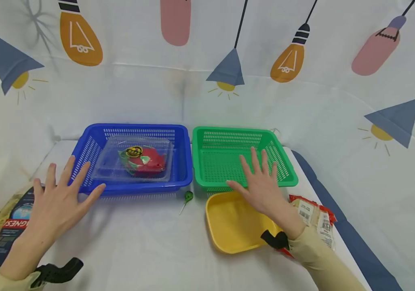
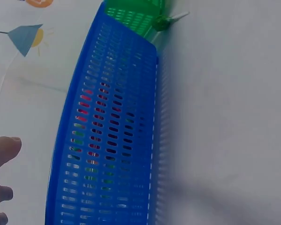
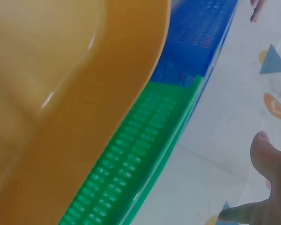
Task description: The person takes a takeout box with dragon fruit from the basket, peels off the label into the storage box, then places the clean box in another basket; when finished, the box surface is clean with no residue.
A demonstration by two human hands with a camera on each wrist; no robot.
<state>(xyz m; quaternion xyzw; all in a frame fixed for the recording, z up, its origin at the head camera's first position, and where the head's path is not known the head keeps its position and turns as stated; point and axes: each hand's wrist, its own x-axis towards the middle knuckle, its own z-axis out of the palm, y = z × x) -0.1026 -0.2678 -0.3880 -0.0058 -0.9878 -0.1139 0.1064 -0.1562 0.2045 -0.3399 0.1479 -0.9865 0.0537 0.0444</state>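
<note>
A bag (image 1: pixel 1 230) lies left of your left hand (image 1: pixel 60 208); right of its wide-spread fingers sits the blue basket (image 1: pixel 138 187). Near your right hand (image 1: pixel 263 188), fingers splayed, are the green basket (image 1: pixel 218 161) and, on your side of them, the yellow tray (image 1: pixel 229 222).

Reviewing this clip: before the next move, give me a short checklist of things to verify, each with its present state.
1. Left hand free: ok, fingers spread, holding nothing.
2. Right hand free: ok, fingers spread, holding nothing.
3. Clear plastic box inside the blue perforated plastic basket: ok.
4. Box fastened shut: cannot tell.
5. Shallow yellow tray upright: ok, opening faces up.
6. Green-headed white stick in a container: not ok, it lies on the white table.
</note>
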